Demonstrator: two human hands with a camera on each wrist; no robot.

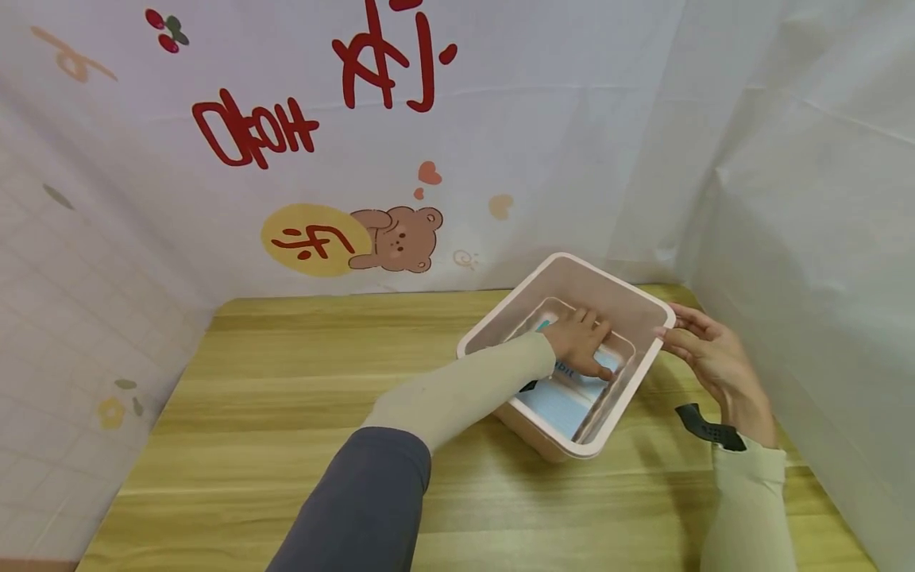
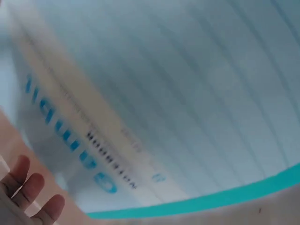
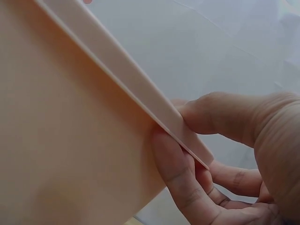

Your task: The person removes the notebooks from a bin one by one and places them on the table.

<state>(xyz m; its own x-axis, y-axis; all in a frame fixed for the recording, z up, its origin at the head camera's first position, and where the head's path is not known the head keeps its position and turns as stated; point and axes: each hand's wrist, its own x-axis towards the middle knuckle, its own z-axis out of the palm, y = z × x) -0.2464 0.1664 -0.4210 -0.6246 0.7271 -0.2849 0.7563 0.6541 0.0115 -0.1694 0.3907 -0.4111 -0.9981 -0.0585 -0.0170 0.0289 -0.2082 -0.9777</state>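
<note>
A pale pink plastic bin (image 1: 525,290) stands toward the back right of the table. Inside it lies a light blue notebook (image 1: 557,407) with a teal edge (image 2: 211,200) and the printed word "NOTEBOOK". My left hand (image 1: 581,343) reaches down into the bin over the notebook, its fingers spread toward the far inner wall. In the left wrist view the fingertips (image 2: 40,192) show beside the notebook, with nothing held between them. At the bin's right corner, my right hand (image 1: 722,365) pinches the rim (image 3: 140,79), thumb on top and fingers beneath.
The wood-patterned table (image 1: 300,381) extends left and in front of the bin. White sheeting with red characters and a cartoon bear (image 1: 400,238) hangs behind it. Another white sheet (image 1: 808,278) stands close beside my right hand.
</note>
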